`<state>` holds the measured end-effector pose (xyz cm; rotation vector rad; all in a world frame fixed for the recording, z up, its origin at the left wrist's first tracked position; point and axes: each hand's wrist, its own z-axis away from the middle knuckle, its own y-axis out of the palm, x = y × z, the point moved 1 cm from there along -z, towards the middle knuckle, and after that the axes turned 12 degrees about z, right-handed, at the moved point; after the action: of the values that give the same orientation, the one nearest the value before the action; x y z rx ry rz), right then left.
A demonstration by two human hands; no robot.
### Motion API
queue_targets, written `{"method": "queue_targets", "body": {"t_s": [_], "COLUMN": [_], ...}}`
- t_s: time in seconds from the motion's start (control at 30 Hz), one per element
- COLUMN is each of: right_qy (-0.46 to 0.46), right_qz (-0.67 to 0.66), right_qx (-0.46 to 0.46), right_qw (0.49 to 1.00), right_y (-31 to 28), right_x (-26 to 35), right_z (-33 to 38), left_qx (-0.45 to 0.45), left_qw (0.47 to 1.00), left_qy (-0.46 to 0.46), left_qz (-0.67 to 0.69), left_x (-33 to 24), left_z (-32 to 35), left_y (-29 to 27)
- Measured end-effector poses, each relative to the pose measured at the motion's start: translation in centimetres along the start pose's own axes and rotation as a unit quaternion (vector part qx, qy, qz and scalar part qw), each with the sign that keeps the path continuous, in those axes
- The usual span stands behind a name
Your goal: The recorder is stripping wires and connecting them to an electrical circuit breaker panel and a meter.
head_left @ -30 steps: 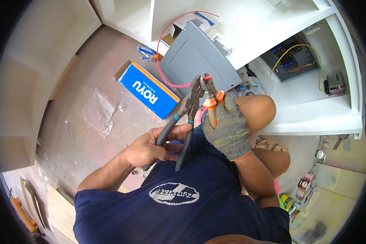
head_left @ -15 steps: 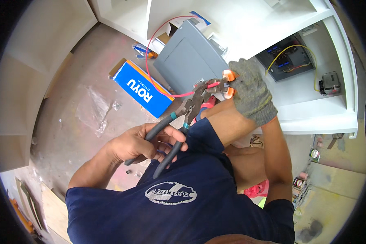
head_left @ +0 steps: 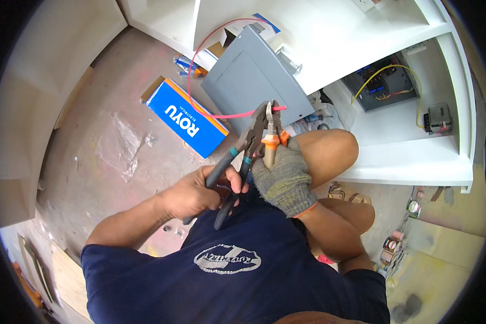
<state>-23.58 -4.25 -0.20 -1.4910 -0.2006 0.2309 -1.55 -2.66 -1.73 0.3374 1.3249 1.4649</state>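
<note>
Pink wire (head_left: 221, 115), thin, looping, pinched in pliers (head_left: 237, 162)

1. A bare concrete floor (head_left: 92, 140), grey-brown, stained and dusty, carries a crumpled scrap of clear plastic film (head_left: 125, 144).
2. White cabinetry (head_left: 329, 38) fills the upper part of the view; its panels curve toward the rim.
3. A white shelf (head_left: 416, 162) juts out at right.
4. Wooden boards (head_left: 65, 275) lie at lower left.
5. Light is bright and even.
</note>
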Motion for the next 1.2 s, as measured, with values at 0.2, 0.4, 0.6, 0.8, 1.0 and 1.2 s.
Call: {"method": "queue_targets", "body": {"t_s": [0.2, 0.4, 0.6, 0.8, 1.0, 1.2], "right_qy": [-0.159, -0.308, -0.269, 0.109, -0.043, -0.231], "right_qz": [0.072, 0.145, 0.11, -0.149, -0.071, 0.17], "right_qx": [-0.249, -0.212, -0.21, 0.149, -0.177, -0.26], "right_qw": [0.953, 0.916, 0.934, 0.971, 0.981, 0.922], "right_y": [-1.0, -6.1, -7.3, -0.9, -2.1, -6.7], "right_x": [-8.4, -11.8, -10.4, -1.5, -5.7, -10.9], "right_z": [-3.7, -8.3, -7.3, -0.1, -1.6, -7.0], "left_qx": [0.021, 0.101, 0.101, 0.027, 0.047, 0.071], "left_qw": [0.997, 0.985, 0.986, 0.999, 0.996, 0.994], "left_qy": [-0.06, -0.138, -0.128, -0.037, -0.063, -0.083], "left_qz": [0.037, 0.025, 0.026, -0.004, 0.032, 0.009], "left_x": [-2.8, -4.2, -4.4, -1.1, -3.6, -6.2], "left_z": [1.3, 1.4, 1.8, -0.7, 1.4, 2.0], "left_y": [-1.5, -2.8, -2.8, 0.0, 0.1, 1.2]}}
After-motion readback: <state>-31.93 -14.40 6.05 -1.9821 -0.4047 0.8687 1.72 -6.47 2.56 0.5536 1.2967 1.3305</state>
